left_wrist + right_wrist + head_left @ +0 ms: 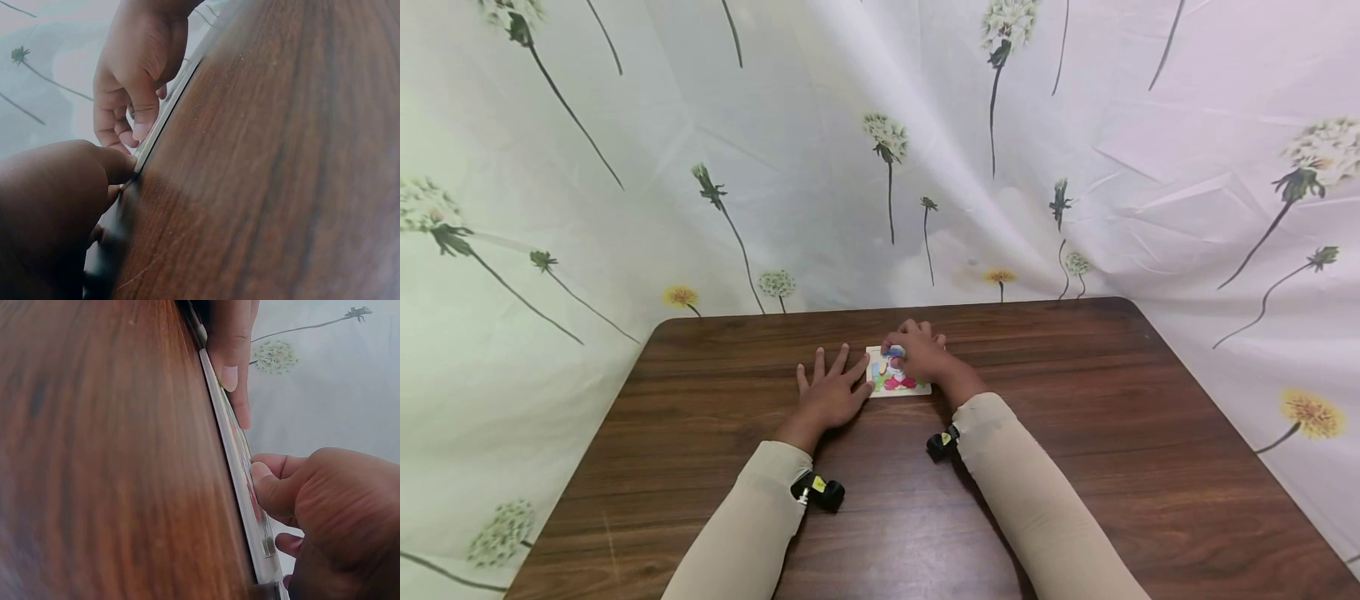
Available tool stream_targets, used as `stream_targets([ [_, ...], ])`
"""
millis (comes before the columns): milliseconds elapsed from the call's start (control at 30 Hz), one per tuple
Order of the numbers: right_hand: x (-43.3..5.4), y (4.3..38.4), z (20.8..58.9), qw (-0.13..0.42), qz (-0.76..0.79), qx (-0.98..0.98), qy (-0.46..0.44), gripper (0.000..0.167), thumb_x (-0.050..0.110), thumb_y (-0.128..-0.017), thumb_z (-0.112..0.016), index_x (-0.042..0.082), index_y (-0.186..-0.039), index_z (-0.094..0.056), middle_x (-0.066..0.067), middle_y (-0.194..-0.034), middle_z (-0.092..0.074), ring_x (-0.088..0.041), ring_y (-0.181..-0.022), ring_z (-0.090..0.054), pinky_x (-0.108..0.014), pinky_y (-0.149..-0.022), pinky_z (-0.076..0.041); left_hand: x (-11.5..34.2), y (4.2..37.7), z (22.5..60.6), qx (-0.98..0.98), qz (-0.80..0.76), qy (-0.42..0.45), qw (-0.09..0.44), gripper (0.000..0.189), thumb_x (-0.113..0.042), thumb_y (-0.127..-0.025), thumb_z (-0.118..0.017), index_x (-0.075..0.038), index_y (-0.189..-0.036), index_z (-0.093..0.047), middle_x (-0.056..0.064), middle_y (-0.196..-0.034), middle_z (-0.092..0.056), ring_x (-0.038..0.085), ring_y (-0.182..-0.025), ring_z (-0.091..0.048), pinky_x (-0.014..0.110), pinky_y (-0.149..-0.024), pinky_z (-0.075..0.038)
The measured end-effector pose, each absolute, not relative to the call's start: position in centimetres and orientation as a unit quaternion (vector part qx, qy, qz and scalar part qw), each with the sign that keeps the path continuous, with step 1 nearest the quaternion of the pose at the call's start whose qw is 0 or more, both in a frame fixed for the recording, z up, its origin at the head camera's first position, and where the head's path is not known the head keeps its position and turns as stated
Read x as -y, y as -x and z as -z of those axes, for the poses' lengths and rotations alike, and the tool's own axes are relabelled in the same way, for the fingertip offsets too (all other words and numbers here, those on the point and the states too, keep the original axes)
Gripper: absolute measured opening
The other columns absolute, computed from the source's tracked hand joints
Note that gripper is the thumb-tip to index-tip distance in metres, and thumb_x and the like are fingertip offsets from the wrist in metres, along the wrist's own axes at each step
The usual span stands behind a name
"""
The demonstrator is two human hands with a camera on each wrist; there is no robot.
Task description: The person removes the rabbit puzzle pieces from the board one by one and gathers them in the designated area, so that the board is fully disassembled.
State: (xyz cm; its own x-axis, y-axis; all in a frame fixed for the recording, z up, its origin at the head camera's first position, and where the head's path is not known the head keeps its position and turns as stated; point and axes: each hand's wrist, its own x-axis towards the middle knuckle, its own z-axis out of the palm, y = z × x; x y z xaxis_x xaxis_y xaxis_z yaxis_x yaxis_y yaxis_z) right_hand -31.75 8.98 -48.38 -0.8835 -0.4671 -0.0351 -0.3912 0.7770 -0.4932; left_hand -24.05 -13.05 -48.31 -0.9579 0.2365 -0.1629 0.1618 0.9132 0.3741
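A small flat picture board (898,394) with a pale border and a bright picture lies near the table's far edge. My left hand (831,398) lies on the table at its left side, fingers spread, with thumb and forefinger at the border. Over the board's upper right part is my right hand (921,352), its fingers curled. Its thumb and forefinger pinch at a small blue piece (892,352) on the picture, mostly hidden by the fingers. In the right wrist view, the right hand's thumb (262,475) meets its forefinger just at the board's surface.
The brown wooden table (700,500) has rounded far corners. A pale cloth (820,167) printed with dandelions hangs behind it and along both sides. Each sleeved wrist carries a black strap with a small camera (829,495).
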Motion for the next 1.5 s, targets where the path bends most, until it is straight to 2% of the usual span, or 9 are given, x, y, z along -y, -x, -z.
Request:
stream_targets([
  [233, -8.89, 31.70, 48.38, 0.082, 0.251, -0.938, 0.225, 0.015, 0.022, -0.112, -0.064, 0.026, -0.125, -0.069, -0.011, -0.152, -0.047, -0.038, -0.140, -0.034, -0.060, -0.106, -0.024, 12.97, 23.97, 48.33, -0.973, -0.181, -0.102, 0.100, 0.065, -0.058, -0.116, -0.039, -0.036, -0.175, -0.026, 0.006, -0.187, -0.003, 0.048, -0.171, 0.012, 0.081, -0.129, 0.008],
  [467, -8.96, 31.58, 48.22, 0.069, 0.254, -0.936, 0.235, 0.015, 0.019, -0.110, -0.068, 0.025, -0.124, -0.071, -0.009, -0.142, -0.058, -0.036, -0.130, -0.040, -0.056, -0.101, -0.025, 12.94, 23.89, 48.28, -0.973, -0.183, -0.102, 0.098, 0.065, -0.058, -0.116, -0.040, -0.036, -0.175, -0.027, 0.006, -0.187, -0.004, 0.048, -0.171, 0.012, 0.081, -0.129, 0.008],
  [733, -8.94, 31.43, 47.90, 0.071, 0.259, -0.932, 0.243, 0.018, 0.015, -0.109, -0.069, 0.019, -0.126, -0.074, -0.009, -0.145, -0.060, -0.034, -0.133, -0.056, -0.062, -0.115, -0.036, 12.93, 23.94, 48.47, -0.973, -0.182, -0.103, 0.096, 0.064, -0.058, -0.115, -0.040, -0.036, -0.175, -0.027, 0.006, -0.187, -0.004, 0.048, -0.171, 0.012, 0.081, -0.129, 0.008],
  [867, -8.96, 31.36, 47.75, 0.069, 0.263, -0.930, 0.248, 0.019, 0.014, -0.109, -0.069, 0.017, -0.126, -0.075, -0.009, -0.138, -0.062, -0.030, -0.122, -0.065, -0.060, -0.112, -0.039, 12.95, 24.00, 48.54, -0.972, -0.185, -0.103, 0.098, 0.064, -0.058, -0.116, -0.040, -0.036, -0.175, -0.027, 0.006, -0.187, -0.004, 0.048, -0.171, 0.012, 0.081, -0.128, 0.009],
  [1000, -9.01, 31.33, 47.69, 0.062, 0.260, -0.930, 0.253, 0.018, 0.015, -0.108, -0.070, 0.017, -0.125, -0.075, -0.009, -0.136, -0.064, -0.031, -0.123, -0.063, -0.058, -0.109, -0.041, 12.94, 24.10, 48.60, -0.972, -0.185, -0.102, 0.098, 0.064, -0.057, -0.116, -0.040, -0.036, -0.175, -0.028, 0.006, -0.187, -0.004, 0.048, -0.171, 0.012, 0.081, -0.129, 0.008],
  [1133, -9.00, 31.40, 47.73, 0.051, 0.263, -0.928, 0.257, 0.017, 0.013, -0.107, -0.072, 0.015, -0.123, -0.076, -0.010, -0.132, -0.064, -0.034, -0.127, -0.061, -0.060, -0.111, -0.045, 12.94, 24.17, 48.57, -0.972, -0.185, -0.102, 0.099, 0.064, -0.057, -0.116, -0.040, -0.036, -0.175, -0.027, 0.006, -0.187, -0.005, 0.048, -0.171, 0.012, 0.081, -0.129, 0.008],
  [1333, -9.11, 31.54, 47.98, 0.040, 0.279, -0.920, 0.272, 0.018, 0.011, -0.106, -0.073, 0.012, -0.123, -0.078, -0.010, -0.125, -0.063, -0.028, -0.111, -0.065, -0.048, -0.099, -0.057, 12.96, 24.08, 48.46, -0.973, -0.182, -0.101, 0.101, 0.064, -0.057, -0.116, -0.040, -0.036, -0.175, -0.027, 0.006, -0.187, -0.004, 0.048, -0.171, 0.012, 0.081, -0.129, 0.008],
  [1500, -9.22, 31.69, 47.90, 0.038, 0.284, -0.914, 0.289, 0.021, 0.008, -0.106, -0.072, 0.008, -0.126, -0.079, -0.011, -0.126, -0.063, -0.027, -0.112, -0.065, -0.043, -0.099, -0.058, 13.01, 24.03, 48.53, -0.973, -0.185, -0.101, 0.100, 0.064, -0.056, -0.116, -0.041, -0.036, -0.175, -0.028, 0.006, -0.187, -0.005, 0.048, -0.171, 0.011, 0.081, -0.129, 0.009],
])
